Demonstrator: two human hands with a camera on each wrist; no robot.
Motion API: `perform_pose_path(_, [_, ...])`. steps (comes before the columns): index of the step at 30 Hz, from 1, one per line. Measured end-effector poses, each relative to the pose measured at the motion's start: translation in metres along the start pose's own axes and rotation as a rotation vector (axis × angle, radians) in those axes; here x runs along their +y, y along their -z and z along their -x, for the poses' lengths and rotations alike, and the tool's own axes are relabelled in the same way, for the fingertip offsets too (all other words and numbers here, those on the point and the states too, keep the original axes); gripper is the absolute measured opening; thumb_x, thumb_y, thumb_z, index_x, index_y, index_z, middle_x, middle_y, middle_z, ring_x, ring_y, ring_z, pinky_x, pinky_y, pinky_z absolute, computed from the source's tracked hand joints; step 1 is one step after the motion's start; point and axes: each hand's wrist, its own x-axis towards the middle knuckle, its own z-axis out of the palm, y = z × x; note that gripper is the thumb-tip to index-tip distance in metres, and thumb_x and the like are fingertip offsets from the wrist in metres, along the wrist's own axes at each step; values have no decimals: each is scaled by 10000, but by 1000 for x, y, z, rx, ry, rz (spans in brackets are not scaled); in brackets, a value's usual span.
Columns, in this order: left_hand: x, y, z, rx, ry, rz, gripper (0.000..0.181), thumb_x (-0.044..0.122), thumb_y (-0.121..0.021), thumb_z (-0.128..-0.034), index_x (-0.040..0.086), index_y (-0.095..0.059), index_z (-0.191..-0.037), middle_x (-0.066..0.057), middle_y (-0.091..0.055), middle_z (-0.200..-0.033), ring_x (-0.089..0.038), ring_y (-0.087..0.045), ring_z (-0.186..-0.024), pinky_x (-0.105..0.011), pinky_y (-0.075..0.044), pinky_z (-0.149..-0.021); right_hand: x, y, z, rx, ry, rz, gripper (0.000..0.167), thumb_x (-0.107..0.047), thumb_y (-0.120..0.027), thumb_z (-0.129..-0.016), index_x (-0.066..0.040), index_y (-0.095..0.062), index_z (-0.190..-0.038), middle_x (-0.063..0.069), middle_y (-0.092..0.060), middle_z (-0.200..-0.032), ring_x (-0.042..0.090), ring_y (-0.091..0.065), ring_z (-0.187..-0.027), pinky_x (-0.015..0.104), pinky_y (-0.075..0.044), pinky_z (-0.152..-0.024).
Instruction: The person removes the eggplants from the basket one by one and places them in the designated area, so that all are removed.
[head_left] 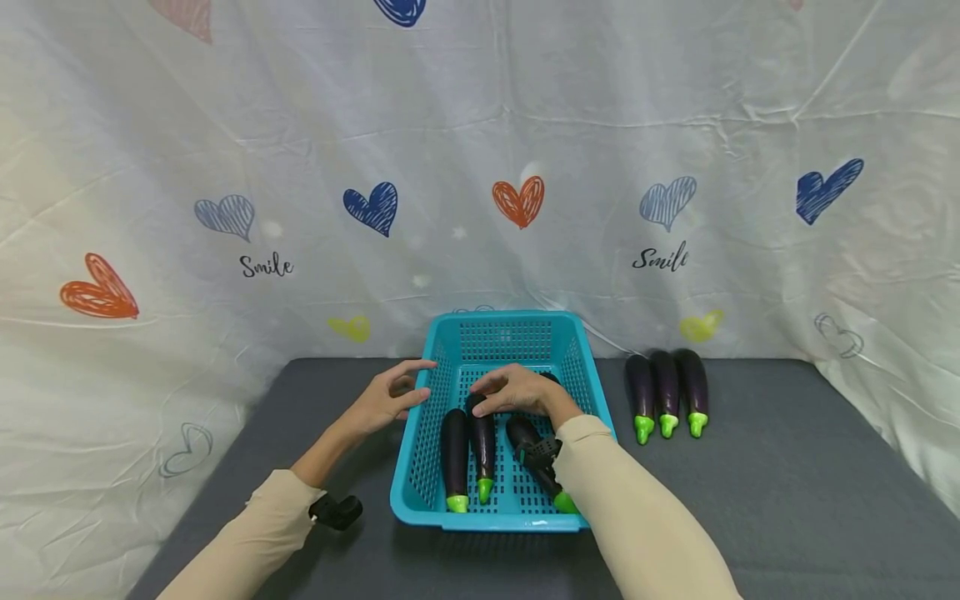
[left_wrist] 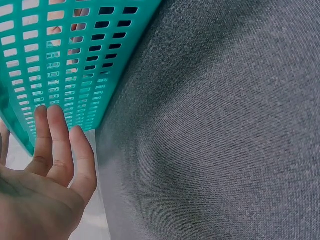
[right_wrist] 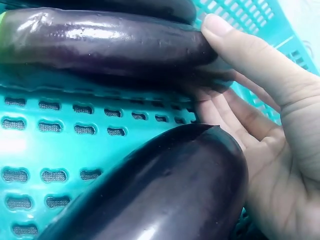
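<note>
A turquoise plastic basket (head_left: 416,467) with a perforated floor and walls holds several dark purple eggplants with green stem ends. My right hand (head_left: 517,390) reaches into it and pinches the rounded end of one eggplant (head_left: 484,446), the thumb above and fingers below in the right wrist view. Close on its left lies another eggplant (head_left: 453,454). A tilted eggplant (right_wrist: 175,185) lies under my right wrist, partly hidden by it. My left hand (head_left: 382,400) is at the basket's left wall, fingers loosely bent and holding nothing; whether they touch the wall I cannot tell.
Three eggplants (head_left: 666,383) lie side by side on the dark grey tabletop (head_left: 780,483), right of the basket, stems toward me. Behind the table hangs a white cloth (head_left: 442,267) printed with hearts.
</note>
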Motion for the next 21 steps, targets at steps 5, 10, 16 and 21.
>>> perform_pose_path(5, [-2, 0, -1, 3, -2, -1, 507, 257, -620, -1050, 154, -475, -1525, -188, -579, -1238, -305, -587, -1002, -488, -546, -833, 1, 0, -1, 7, -6, -22, 528, -89, -826, -873, 9, -635, -1355, 126, -575, -1387, 345, -467, -1342, 409, -499, -980])
perform_pose_path(10, [-1, -1, 0, 0, -5, -1, 509, 241, -618, -1051, 137, -468, -1526, -176, -593, -1159, -297, -581, -944, -478, -546, -817, 2, 0, -3, 22, -15, -88, 535, -59, -817, -874, 17, -623, -1367, 121, -566, -1406, 337, -450, -1362, 411, -469, -1019])
perform_pose_path(16, [-1, -1, 0, -2, -6, 3, 512, 232, -616, -1051, 137, -463, -1530, -188, -584, -1216, -301, -586, -968, -513, -547, -837, 1, 0, -5, 45, -21, -184, 547, -15, -800, -875, 47, -598, -1379, 132, -565, -1414, 319, -448, -1372, 428, -439, -1051])
perform_pose_path(21, [0, 0, 0, -1, 4, 6, 513, 238, -617, -1051, 150, -462, -1532, -202, -578, -1260, -308, -593, -1001, -529, -544, -850, -3, 0, -4, 46, -31, -187, 555, -18, -794, -885, 40, -584, -1395, 139, -556, -1423, 332, -512, -1307, 507, -468, -1007])
